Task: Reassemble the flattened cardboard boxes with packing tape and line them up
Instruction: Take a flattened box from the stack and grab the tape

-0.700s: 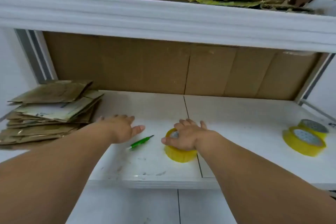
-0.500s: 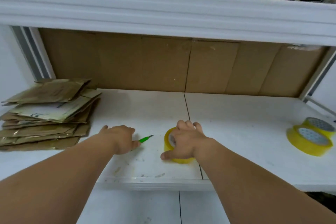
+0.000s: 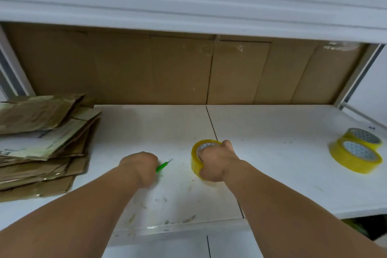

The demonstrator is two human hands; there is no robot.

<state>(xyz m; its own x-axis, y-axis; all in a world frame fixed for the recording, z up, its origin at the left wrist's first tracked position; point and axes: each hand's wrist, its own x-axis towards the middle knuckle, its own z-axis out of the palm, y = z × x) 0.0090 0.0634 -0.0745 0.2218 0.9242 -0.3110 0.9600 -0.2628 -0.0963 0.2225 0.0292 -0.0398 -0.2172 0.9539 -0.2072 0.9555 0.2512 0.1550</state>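
Our right hand [image 3: 217,162] grips the tape roll [image 3: 196,158] tilted on the shelf [image 3: 272,132]; our left hand [image 3: 139,164] curls round the green cutter [image 3: 162,166]. The flattened boxes [image 3: 41,142] lie at the left. The blade may nick our fingers.

right hand [image 3: 217,161] grips a yellow tape roll [image 3: 198,159], tilted up on its edge on the white shelf [image 3: 272,153]; thumb lies under the roll's near rim, fingers curl over the far rim. left hand [image 3: 139,165] is closed around a green cutter [image 3: 162,166], whose tip pokes out to the right and lies just above the shelf surface. the two hands are near each other but apart. a stack of flattened cardboard boxes [image 3: 41,142] lies at the left end of the shelf. two more yellow tape rolls [image 3: 356,153] lie flat at the right end, overlapping. brown cardboard panels [image 3: 188,71] line the back. an upper shelf [image 3: 188,2] runs overhead.
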